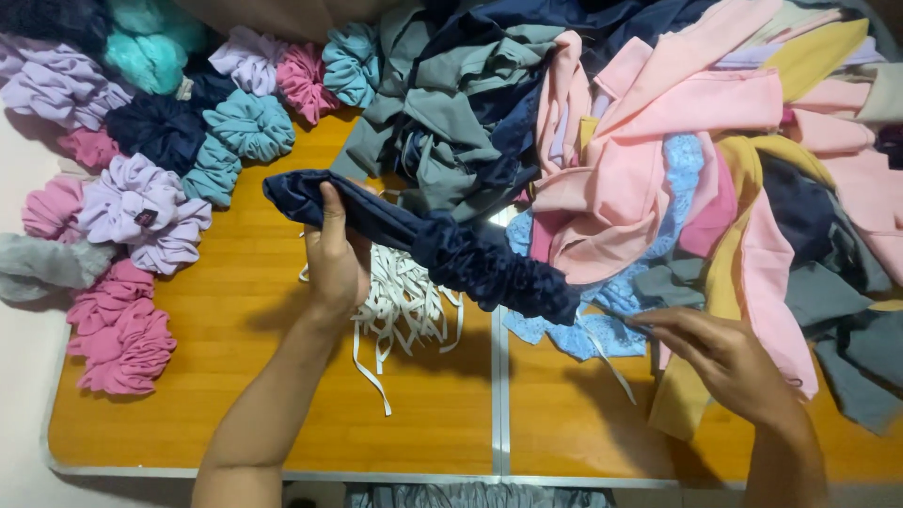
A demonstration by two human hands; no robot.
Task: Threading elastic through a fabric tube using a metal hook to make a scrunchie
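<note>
Seen from above: a wooden counter with a metal rim and a seam down the middle. Left hand closed around the smooth end of a navy fabric tube, thumb up over the cloth, fingers wrapped beneath. Tube held just above the counter, running from upper left down to the right, smooth at the gripped end and gathered into tight ruffles toward the far end. Right hand lower right, well apart from the left, fingers pinched together near a thin white strip trailing out beside the ruffled end; whether actually gripping that strip, cannot tell. Under the left hand and the tube, a loose tangle of white elastic strips lying on the counter, some ends hanging toward the near edge. Along the left side, a spread of finished scrunchies in lilac, pink, teal, navy and grey, touching one another. Across the top and right, a heap of fabric pieces in pink, grey, navy, mustard and blue lace, overlapping and spilling past the far ruffled end of the tube.
</note>
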